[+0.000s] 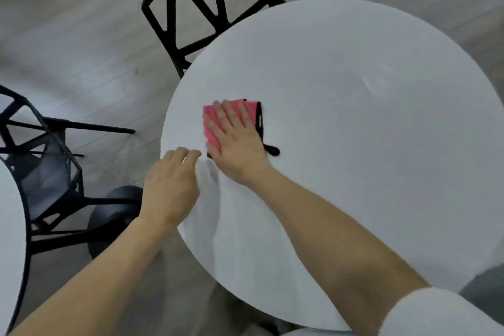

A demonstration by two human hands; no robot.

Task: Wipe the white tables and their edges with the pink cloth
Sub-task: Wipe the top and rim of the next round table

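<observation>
The round white tabletop [354, 144] is mid-wipe. Left hand [171, 185] rests on its rim near 8 o'clock, fingers [188, 154] loosely curled, holding nothing. Right hand [237, 142], fingers straight and slightly spread, presses the folded pink cloth [211, 131] flat around 9 o'clock. Next I'd guess: sweep toward 3 o'clock, then do the edge.
</observation>
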